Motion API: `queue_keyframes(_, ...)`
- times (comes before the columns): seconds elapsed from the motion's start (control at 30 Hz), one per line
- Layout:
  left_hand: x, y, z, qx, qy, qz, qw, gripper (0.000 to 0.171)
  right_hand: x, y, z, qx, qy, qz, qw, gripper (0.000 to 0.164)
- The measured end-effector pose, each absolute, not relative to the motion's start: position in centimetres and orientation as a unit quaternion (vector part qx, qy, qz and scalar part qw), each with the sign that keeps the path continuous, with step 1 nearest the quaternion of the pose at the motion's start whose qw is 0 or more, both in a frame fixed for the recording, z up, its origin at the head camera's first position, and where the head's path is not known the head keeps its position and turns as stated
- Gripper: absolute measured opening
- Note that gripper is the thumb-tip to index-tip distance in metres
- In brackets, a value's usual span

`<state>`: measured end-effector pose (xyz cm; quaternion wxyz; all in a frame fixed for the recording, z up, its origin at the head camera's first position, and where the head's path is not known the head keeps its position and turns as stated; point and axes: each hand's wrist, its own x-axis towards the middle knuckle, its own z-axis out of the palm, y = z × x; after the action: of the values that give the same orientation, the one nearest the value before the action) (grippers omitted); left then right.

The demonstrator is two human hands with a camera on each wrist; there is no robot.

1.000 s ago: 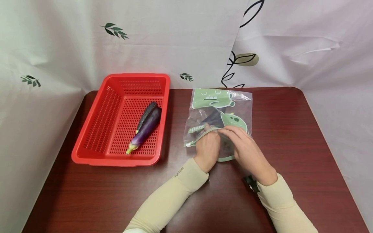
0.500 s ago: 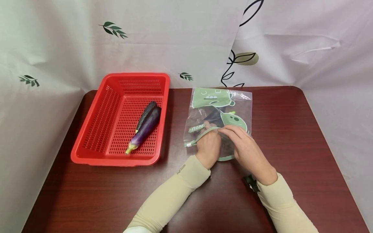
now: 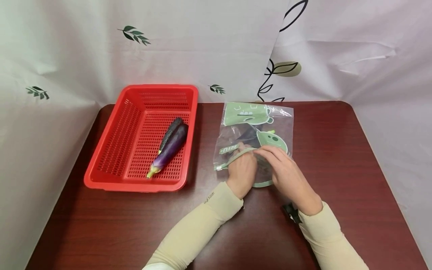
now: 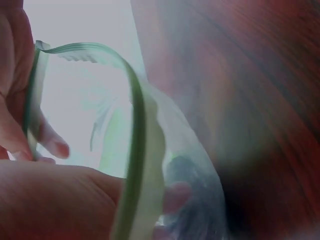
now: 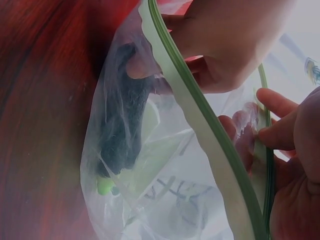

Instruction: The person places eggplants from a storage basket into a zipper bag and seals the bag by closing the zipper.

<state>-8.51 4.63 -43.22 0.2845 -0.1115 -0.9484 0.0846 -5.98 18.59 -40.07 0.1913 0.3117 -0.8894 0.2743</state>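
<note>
Zip bag (image 3: 270,139) lies on the counter (image 3: 337,157) to the right of the red basket (image 3: 141,186), its mouth parted and a dark vegetable (image 5: 119,120) inside. Your right hand (image 3: 291,178) pinches the bag's green zip rim (image 4: 35,95); your left hand (image 3: 242,170) extends through the opening, fingertips (image 5: 137,69) at the vegetable, though whether they close around it cannot be told.

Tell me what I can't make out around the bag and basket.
Dark vegetable in the clear bag: head view, partly behind green print; left wrist view, cut off by the bottom edge.
Left hand: head view, far end hazy behind plastic.
Right hand: right wrist view, cut off by the right edge.
Rough vegetable in the red basket: head view, partly hidden by the eggplant.
</note>
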Motion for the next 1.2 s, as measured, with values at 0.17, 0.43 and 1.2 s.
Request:
queue_keyframes(0.17,-8.1,4.6,-42.8,-0.125,-0.942,0.095,0.296,0.003,-6.0,18.7,-40.1,0.313,-0.887,0.276,0.197,0.063)
queue_keyframes(0.43,-6.8,4.3,-41.4,-0.133,-0.961,0.025,0.241,0.003,-6.0,18.7,-40.2,0.312,-0.885,0.28,0.201,0.063)
queue_keyframes(1.2,-4.5,-0.7,-35.7,-0.206,-0.965,-0.147,0.069,0.018,-6.0,18.5,-40.2,0.309,-0.89,0.275,0.193,0.067)
